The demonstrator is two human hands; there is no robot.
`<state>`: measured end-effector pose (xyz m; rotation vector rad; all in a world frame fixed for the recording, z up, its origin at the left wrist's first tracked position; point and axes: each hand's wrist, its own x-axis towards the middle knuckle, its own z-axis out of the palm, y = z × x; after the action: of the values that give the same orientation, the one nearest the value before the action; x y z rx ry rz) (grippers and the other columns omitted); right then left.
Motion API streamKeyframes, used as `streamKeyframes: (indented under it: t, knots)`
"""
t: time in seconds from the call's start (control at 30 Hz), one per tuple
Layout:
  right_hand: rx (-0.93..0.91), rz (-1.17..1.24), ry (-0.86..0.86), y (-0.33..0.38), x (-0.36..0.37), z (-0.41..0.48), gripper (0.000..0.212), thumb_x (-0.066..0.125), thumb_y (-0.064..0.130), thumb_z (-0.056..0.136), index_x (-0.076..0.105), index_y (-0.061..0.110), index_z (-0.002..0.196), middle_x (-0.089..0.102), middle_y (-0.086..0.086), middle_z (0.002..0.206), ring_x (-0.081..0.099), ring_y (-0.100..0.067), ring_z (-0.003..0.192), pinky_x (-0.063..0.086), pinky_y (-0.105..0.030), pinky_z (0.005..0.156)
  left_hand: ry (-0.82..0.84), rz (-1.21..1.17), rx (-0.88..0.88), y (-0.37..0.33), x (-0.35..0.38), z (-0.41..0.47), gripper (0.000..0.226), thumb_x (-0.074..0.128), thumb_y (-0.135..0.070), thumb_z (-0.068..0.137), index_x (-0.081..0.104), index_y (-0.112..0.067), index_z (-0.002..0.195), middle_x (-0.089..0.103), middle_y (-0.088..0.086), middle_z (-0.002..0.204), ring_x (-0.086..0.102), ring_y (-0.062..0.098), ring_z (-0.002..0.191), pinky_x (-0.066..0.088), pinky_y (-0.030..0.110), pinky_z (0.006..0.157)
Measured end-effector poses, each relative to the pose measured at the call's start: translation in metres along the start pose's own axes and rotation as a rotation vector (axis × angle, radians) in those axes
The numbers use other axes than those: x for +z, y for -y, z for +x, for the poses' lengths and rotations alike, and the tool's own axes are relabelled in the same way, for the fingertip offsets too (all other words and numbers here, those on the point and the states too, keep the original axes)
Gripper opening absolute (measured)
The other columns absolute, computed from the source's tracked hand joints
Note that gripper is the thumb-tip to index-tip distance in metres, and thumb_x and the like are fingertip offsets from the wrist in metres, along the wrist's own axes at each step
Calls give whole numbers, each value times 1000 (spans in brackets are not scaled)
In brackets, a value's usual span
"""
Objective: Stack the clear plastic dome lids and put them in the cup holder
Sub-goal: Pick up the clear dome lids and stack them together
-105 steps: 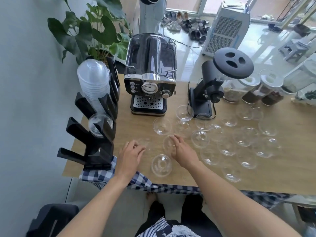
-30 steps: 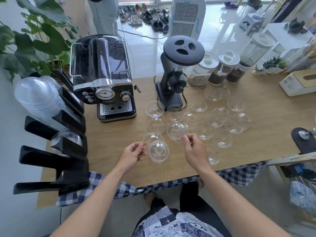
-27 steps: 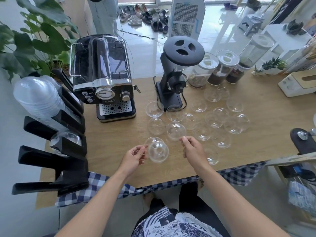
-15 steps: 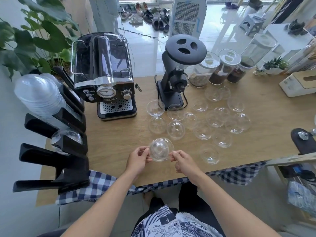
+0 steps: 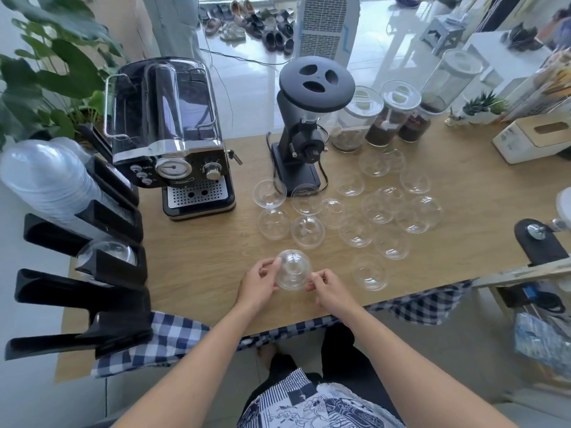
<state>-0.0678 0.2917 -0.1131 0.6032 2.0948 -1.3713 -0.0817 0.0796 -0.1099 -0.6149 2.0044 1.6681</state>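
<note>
A small stack of clear dome lids (image 5: 293,269) is held just above the wooden table (image 5: 197,261) near its front edge. My left hand (image 5: 258,284) grips its left rim and my right hand (image 5: 327,287) pinches its right rim. Several loose dome lids (image 5: 364,211) lie scattered on the table behind and to the right of my hands. The black cup holder (image 5: 102,273) stands at the table's left end. One slot holds a tall stack of lids (image 5: 46,180); a lower slot holds a single dome lid (image 5: 106,251).
A black espresso machine (image 5: 167,134) stands at the back left and a coffee grinder (image 5: 306,125) behind the loose lids. Three glass jars (image 5: 383,118) and a tissue box (image 5: 534,137) sit at the back right. A checked cloth (image 5: 173,335) hangs over the front edge.
My right hand left the loose lids and joined my left on the stack. Both hands drew the stack toward the front edge.
</note>
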Motion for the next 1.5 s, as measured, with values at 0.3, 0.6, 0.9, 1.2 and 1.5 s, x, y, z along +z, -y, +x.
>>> streamKeyframes:
  t: [0.3,0.6,0.9,1.2,1.5]
  knots:
    - [-5,-116,-109,-4,-30,6,22,54,39,114,67,21,111,77,2,110,76,-22,95,64,-46,93,5,77,-29,-19,31,9,55,69,-69,99,68,-24,131,76,-6,121,80,12,100,67,26,79]
    - [-10,-214,-48,2,-49,3,24,54,45,112,66,25,118,75,5,115,73,-15,103,65,-48,96,-11,170,-25,-34,36,19,31,52,-52,115,62,-27,129,73,-7,118,77,15,102,69,41,90]
    - [13,-158,-31,9,-49,0,32,52,51,113,65,23,119,77,5,116,83,-15,76,68,-37,78,91,288,75,-28,38,29,81,76,-83,82,62,-34,145,69,-8,129,71,12,117,68,47,97]
    - [-102,-317,-161,20,-66,-3,26,59,45,112,67,21,116,73,6,104,71,-12,93,63,-35,78,-97,367,195,-56,40,27,69,58,-76,102,66,-20,143,63,-1,136,67,10,114,59,30,92]
    - [-108,-892,-338,-1,-84,-14,45,77,50,101,56,17,122,61,-2,117,61,-24,106,52,-36,82,-137,759,242,-96,68,73,77,79,-64,92,60,-17,149,49,9,157,34,32,154,38,55,128]
